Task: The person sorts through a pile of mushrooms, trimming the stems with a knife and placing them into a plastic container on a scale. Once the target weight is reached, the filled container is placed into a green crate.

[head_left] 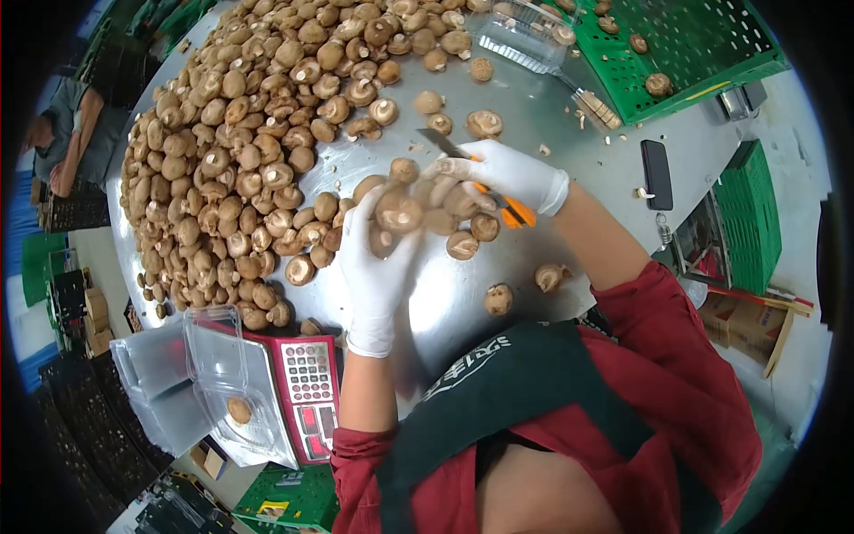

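My left hand (pixel 375 267), in a white glove, has its fingers curled round a brown mushroom (pixel 398 214), which is smeared by motion. Close to its right, my gloved right hand (pixel 516 173) grips a knife (pixel 511 210) with an orange and black handle; the short blade points up and left. Blurred mushrooms (pixel 449 198) overlap the fingers of that hand. Below it, two mushrooms (pixel 463 245) lie on the shiny metal table (pixel 445 298). A large heap of mushrooms (pixel 236 133) spreads over the table to the left of my hands.
A red scale (pixel 310 369) with clear plastic boxes (pixel 233 383) stands at lower left, one mushroom inside. At upper right are a green crate (pixel 676 53), a clear tray (pixel 519 40), a brush (pixel 598 109) and a phone (pixel 656 175). Another person's arms (pixel 78 142) show at far left.
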Demonstrator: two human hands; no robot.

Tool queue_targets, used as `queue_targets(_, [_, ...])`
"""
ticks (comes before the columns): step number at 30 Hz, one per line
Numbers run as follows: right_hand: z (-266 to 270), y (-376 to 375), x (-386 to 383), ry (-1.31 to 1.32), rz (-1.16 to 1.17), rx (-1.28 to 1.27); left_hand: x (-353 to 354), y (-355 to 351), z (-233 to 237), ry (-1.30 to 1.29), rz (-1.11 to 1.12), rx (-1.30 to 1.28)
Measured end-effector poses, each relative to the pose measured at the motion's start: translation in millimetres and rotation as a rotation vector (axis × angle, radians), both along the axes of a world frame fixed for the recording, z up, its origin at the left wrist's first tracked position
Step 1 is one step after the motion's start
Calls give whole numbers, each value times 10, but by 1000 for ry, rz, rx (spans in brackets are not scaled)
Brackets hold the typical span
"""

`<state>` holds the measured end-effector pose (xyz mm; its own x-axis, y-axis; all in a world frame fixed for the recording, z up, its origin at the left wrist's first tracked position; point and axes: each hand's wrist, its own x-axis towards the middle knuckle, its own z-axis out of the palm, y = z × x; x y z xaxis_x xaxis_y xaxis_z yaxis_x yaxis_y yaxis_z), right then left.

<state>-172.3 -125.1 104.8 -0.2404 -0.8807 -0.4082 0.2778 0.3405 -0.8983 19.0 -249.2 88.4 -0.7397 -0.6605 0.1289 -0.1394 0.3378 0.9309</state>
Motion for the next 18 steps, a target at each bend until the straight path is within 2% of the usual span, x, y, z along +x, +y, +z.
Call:
queue_targets(3, [-105, 29, -12, 131, 22, 47, 161, -38, -82, 9, 20, -24])
queue_targets(6, [-184, 6, 166, 169, 23, -69, 260, 5, 20, -52, -15, 10])
queue_targets(7, [100, -3, 209, 179, 83, 27, 299, 16, 17, -68, 3, 17])
queue_targets(10, [181, 50, 144, 168, -2, -40, 458, -2, 135, -120, 61, 62])
queue_targets(11, [22, 76, 19, 237, -73, -43, 552, -33, 127, -106, 98, 145])
queue_targets(12, [-65, 135, -135, 472, -85, -44, 652, -59, 109, -93, 137, 228])
queue_targets(14, [-98, 260, -292, 846, -65, 133, 885, -90, -5, -179, 121, 226])
queue_targets(17, [-220, 358, -154, 1129, 71, 61, 1005, 64, -191, -257, 49, 224])
queue_targets(18, [-308, 365, -81, 1073, 101, -67, 993, 136, -211, -304, 41, 211])
